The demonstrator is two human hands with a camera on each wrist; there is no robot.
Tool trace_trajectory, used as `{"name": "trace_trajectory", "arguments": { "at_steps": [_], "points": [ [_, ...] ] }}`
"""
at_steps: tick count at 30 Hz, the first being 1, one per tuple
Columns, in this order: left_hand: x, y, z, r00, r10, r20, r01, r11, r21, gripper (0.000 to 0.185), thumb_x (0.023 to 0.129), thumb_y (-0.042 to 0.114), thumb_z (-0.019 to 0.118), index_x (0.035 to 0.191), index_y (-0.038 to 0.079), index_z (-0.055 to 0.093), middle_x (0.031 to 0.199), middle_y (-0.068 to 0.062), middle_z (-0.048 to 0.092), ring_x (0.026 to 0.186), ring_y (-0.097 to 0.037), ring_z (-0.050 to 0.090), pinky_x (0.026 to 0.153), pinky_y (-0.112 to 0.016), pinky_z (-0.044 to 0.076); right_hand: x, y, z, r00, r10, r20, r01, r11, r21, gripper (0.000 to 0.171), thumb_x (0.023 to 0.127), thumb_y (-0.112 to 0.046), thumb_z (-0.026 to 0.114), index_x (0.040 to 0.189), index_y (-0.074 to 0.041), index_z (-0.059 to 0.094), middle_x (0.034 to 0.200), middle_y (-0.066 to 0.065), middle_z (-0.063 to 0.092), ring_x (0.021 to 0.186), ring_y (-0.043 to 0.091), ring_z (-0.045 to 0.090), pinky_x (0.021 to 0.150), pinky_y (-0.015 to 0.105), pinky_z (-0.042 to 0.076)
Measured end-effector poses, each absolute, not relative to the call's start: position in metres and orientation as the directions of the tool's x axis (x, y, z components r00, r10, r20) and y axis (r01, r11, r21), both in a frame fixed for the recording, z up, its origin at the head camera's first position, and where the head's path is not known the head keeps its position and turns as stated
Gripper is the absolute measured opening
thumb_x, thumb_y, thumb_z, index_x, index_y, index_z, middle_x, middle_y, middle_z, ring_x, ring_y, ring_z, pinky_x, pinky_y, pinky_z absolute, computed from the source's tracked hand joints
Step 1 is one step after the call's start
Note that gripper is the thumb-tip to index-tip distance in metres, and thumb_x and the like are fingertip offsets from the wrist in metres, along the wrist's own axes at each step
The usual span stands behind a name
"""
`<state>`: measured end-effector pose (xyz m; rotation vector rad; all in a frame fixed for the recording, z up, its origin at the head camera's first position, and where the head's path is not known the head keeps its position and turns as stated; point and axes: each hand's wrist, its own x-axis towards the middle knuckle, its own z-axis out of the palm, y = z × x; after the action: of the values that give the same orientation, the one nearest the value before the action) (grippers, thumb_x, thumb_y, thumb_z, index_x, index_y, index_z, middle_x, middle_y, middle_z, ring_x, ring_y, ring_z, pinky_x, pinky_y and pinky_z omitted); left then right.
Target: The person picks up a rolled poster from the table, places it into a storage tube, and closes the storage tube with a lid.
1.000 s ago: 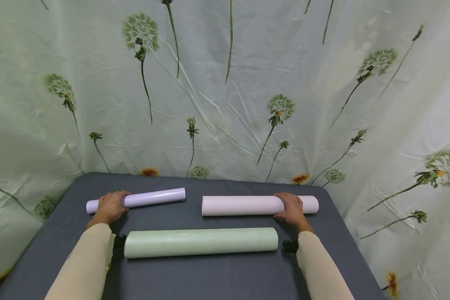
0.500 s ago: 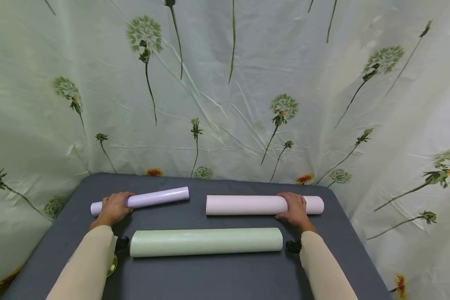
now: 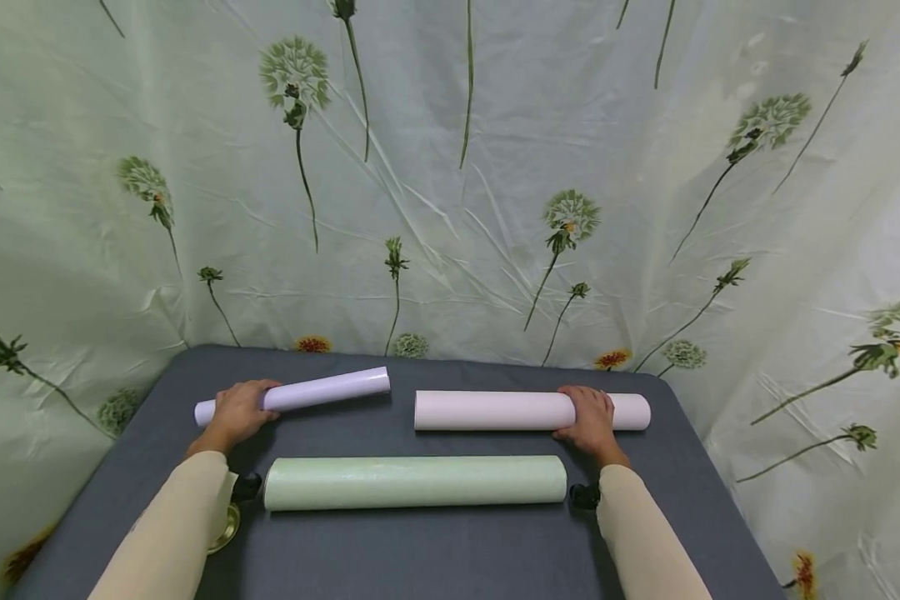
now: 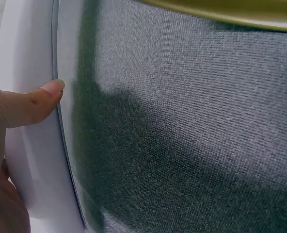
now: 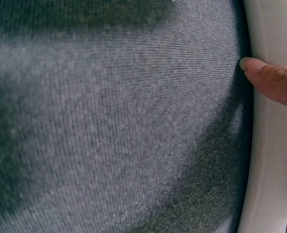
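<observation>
My left hand grips a slim, glossy lavender roll near its left end. That roll slants, its right end farther back or higher. In the left wrist view the thumb lies across the lavender roll. My right hand holds a thicker pale pink roll toward its right end, with the roll lying level on the grey cloth. Only a thumb and a bit of another finger show over the pink roll in the right wrist view. Nearer me, between both forearms, lies a pale green roll, untouched.
Grey fabric covers the table. A gold-coloured round object sits partly hidden beside the left sleeve; its gold rim crosses the top of the left wrist view. A dandelion-print curtain hangs behind the table.
The lavender roll has shifted slightly right in my left hand, and its right end has risen a little. The head view has turned slightly left. My right hand keeps its hold on the pink roll.
</observation>
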<state>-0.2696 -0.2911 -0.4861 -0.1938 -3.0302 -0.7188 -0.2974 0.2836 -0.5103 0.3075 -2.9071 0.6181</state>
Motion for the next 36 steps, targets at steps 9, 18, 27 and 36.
{"name": "trace_trajectory", "arguments": {
  "at_steps": [9,18,27,36],
  "points": [
    [-0.264,-0.29,-0.476,-0.982,0.162,0.093,0.186,0.89,0.416,0.042,0.074,0.005,0.077,0.113,-0.004,0.063,0.109,-0.028,0.062,0.101,-0.047,0.055,0.079,-0.059,0.032,-0.295,0.285,-0.511,-0.968,-0.159,0.193,-0.226,0.888,-0.4,0.073,0.058,-0.008,0.092,0.122,-0.002,0.057,0.127,0.023,0.053,0.124,0.046,0.037,0.105,0.061,0.013],
    [-0.257,-0.29,-0.463,-0.977,0.166,0.133,0.206,0.894,0.398,0.04,0.075,0.006,0.077,0.113,-0.001,0.064,0.107,-0.026,0.063,0.1,-0.045,0.056,0.079,-0.058,0.032,-0.296,0.285,-0.51,-0.965,-0.17,0.201,-0.241,0.875,-0.42,0.071,0.059,-0.007,0.091,0.121,-0.001,0.058,0.126,0.025,0.054,0.123,0.046,0.037,0.105,0.062,0.012],
    [-0.25,-0.289,-0.452,-0.966,0.177,0.191,0.236,0.903,0.358,0.041,0.077,0.008,0.076,0.115,0.0,0.063,0.108,-0.024,0.063,0.1,-0.043,0.055,0.082,-0.059,0.032,-0.298,0.287,-0.507,-0.961,-0.191,0.198,-0.259,0.87,-0.419,0.07,0.059,-0.009,0.091,0.121,-0.002,0.06,0.125,0.024,0.055,0.122,0.045,0.039,0.102,0.062,0.015],
    [-0.242,-0.294,-0.447,-0.958,0.182,0.224,0.252,0.906,0.339,0.04,0.078,0.007,0.076,0.115,0.001,0.063,0.11,-0.024,0.063,0.102,-0.043,0.055,0.083,-0.06,0.032,-0.294,0.287,-0.507,-0.955,-0.198,0.222,-0.276,0.868,-0.412,0.07,0.059,-0.012,0.09,0.121,-0.001,0.061,0.123,0.024,0.057,0.12,0.046,0.041,0.099,0.063,0.017]
  ]
}}
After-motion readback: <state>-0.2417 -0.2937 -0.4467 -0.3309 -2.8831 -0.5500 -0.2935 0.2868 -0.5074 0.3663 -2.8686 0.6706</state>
